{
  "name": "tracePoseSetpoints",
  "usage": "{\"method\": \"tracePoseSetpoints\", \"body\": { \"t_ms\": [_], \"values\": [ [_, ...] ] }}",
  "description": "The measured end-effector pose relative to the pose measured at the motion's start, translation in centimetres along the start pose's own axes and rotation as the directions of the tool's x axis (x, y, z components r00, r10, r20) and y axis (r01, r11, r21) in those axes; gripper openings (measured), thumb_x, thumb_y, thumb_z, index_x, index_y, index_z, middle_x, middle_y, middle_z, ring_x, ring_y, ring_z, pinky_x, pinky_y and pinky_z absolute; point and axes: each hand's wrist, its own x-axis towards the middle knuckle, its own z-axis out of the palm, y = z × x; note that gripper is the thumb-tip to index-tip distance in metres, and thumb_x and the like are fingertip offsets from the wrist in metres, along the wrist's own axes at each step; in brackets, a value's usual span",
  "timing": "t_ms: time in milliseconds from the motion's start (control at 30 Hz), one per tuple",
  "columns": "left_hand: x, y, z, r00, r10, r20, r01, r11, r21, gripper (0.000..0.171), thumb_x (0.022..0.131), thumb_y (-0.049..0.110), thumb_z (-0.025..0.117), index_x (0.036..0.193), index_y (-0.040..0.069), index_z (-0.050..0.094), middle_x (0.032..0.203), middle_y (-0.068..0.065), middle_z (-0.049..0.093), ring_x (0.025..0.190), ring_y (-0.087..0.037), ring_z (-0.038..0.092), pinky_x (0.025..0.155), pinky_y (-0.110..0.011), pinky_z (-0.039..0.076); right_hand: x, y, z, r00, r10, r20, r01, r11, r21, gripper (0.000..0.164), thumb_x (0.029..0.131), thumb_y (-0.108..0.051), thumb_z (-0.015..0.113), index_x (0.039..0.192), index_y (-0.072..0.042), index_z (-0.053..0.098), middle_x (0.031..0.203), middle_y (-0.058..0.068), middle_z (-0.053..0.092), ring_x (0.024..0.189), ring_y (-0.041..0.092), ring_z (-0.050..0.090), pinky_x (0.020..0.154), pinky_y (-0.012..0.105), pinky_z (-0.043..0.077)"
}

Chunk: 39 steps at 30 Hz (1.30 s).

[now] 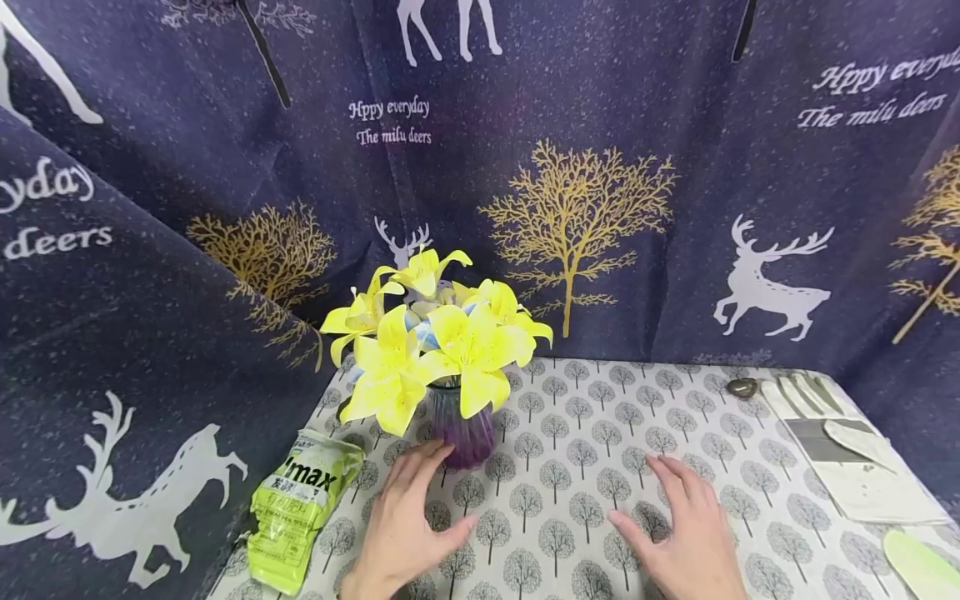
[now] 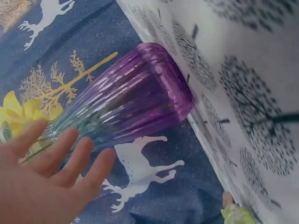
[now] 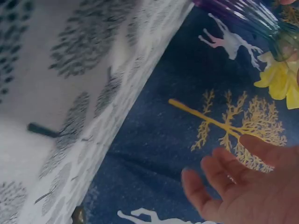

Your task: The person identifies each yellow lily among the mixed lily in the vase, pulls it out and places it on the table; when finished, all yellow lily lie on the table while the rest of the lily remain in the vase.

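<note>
A ribbed glass vase (image 1: 462, 429), purple at its base and bluish above, stands on the table holding yellow lilies (image 1: 472, 346). In the head view my left hand (image 1: 408, 521) is just in front of the vase, its fingers spread and holding nothing. The left wrist view shows that hand (image 2: 56, 175) beside the vase (image 2: 135, 93); whether a fingertip touches the glass I cannot tell. Farther right, my right hand (image 1: 678, 533) is spread over the tablecloth with nothing in it. Its fingers look relaxed in the right wrist view, where the hand (image 3: 247, 182) is apart from the vase.
At the left edge lies a green fertilizer bag (image 1: 300, 508). White-and-grey gloves (image 1: 855, 450) rest at the right, near a small dark stone-like object (image 1: 742, 387). A light green object (image 1: 918, 567) is partly cut off at the lower right. A navy curtain (image 1: 450, 183) hangs behind the table.
</note>
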Motion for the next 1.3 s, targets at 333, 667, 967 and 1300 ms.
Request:
{"method": "tracePoseSetpoints", "body": {
  "t_ms": [333,667,967,1300],
  "values": [
    [1.8,-1.0,1.1,0.97,-0.147,-0.193,0.095,0.962,-0.255,0.067,0.067,0.03,0.09,0.128,0.013,0.066,0.12,-0.004,0.072,0.102,-0.026,0.07,0.085,-0.047,0.061,1.3,-3.3,-1.6,0.99,0.14,0.031,-0.141,0.912,0.384,0.044,0.081,-0.014,0.084,0.121,-0.017,0.067,0.096,-0.009,0.069,0.078,-0.003,0.063,0.073,0.01,0.053],
    [4.2,-2.1,2.2,0.889,-0.44,0.124,0.451,0.801,-0.394,0.092,0.067,0.037,0.093,0.145,0.015,0.048,0.14,-0.016,0.061,0.128,-0.038,0.06,0.109,-0.059,0.048,4.0,-6.9,-1.1,0.997,0.031,0.075,-0.068,0.828,0.556,0.023,0.085,-0.008,0.079,0.106,-0.015,0.072,0.092,-0.002,0.075,0.08,0.002,0.068,0.075,0.016,0.058],
    [6.1,-2.8,3.4,0.886,-0.449,0.113,0.454,0.797,-0.397,0.094,0.068,0.039,0.093,0.146,0.013,0.047,0.135,-0.015,0.065,0.123,-0.035,0.063,0.109,-0.059,0.046,7.2,-9.8,2.2,0.992,-0.128,-0.011,0.099,0.708,0.699,0.021,0.082,-0.004,0.08,0.103,-0.005,0.075,0.088,0.007,0.074,0.075,0.003,0.066,0.072,0.019,0.06],
    [6.8,-3.5,4.7,0.889,-0.444,0.111,0.435,0.746,-0.504,0.089,0.069,0.032,0.093,0.142,0.006,0.05,0.13,-0.022,0.065,0.121,-0.039,0.063,0.106,-0.056,0.051,9.9,-13.8,5.0,0.984,-0.164,-0.074,0.169,0.702,0.692,0.011,0.083,-0.005,0.079,0.09,-0.013,0.076,0.088,0.0,0.073,0.073,0.006,0.065,0.068,0.023,0.06]
  ]
}}
